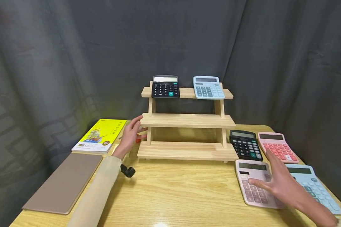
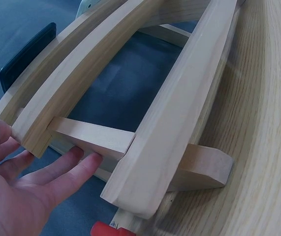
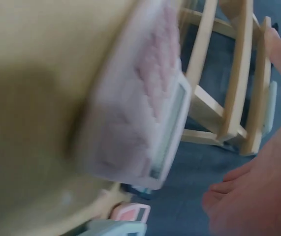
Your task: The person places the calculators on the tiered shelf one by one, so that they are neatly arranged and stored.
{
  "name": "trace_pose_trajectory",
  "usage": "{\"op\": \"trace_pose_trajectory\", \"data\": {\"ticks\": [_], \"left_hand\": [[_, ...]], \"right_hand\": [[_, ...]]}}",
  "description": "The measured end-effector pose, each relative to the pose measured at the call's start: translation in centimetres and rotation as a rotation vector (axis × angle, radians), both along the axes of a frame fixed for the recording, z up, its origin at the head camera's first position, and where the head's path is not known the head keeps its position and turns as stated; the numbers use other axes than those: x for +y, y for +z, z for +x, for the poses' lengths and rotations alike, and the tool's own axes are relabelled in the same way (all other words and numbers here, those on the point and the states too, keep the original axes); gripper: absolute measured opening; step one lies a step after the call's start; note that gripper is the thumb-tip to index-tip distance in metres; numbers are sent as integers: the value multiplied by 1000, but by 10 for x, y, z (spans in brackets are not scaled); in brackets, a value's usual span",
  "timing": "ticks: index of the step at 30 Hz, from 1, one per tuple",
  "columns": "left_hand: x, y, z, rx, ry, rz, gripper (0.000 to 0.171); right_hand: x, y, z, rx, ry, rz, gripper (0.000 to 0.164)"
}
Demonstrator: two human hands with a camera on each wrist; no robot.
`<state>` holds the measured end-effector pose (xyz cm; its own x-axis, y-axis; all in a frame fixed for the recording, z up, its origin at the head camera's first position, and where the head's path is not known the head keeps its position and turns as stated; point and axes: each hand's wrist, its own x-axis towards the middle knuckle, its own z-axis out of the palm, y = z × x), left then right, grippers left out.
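Observation:
A three-step wooden display stand (image 1: 187, 120) stands on the table. My left hand (image 1: 128, 137) is at the left end of its middle step, fingers spread and lightly bent against the wood; the left wrist view shows the hand (image 2: 37, 182) beside the step's end and side support. On the top step lean a black calculator (image 1: 165, 85) and a light blue calculator (image 1: 208, 90). Above a pale pink calculator (image 1: 253, 192) at the right hovers my right hand (image 1: 281, 181), thumb and fingers apart. That calculator (image 3: 125, 123) looks blurred in the right wrist view.
Around the right hand lie another black calculator (image 1: 245, 146), a brighter pink calculator (image 1: 278, 149) and a second light blue calculator (image 1: 315, 189). Left on the table are a yellow book (image 1: 102, 135) and a brown notebook (image 1: 65, 181). A dark curtain (image 1: 184, 41) hangs behind.

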<state>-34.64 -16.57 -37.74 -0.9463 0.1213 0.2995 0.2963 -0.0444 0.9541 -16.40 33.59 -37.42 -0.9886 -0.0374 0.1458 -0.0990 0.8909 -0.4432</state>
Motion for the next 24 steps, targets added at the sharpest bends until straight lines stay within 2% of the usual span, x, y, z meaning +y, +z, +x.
{"op": "trace_pose_trajectory", "data": {"ticks": [5, 9, 12, 17, 24], "left_hand": [[0, 2, 0, -2, 10, -17, 48], [1, 3, 0, -11, 5, 3, 48], [0, 3, 0, -5, -2, 10, 48], [-1, 1, -1, 1, -12, 8, 49], [-1, 1, 0, -7, -9, 2, 49]], "right_hand": [[7, -19, 13, -29, 19, 5, 131], [9, -30, 20, -90, -9, 7, 133], [9, -36, 25, -85, -24, 22, 134], [9, -42, 28, -78, -41, 51, 134], [5, -47, 26, -154, -60, 40, 138]]}}
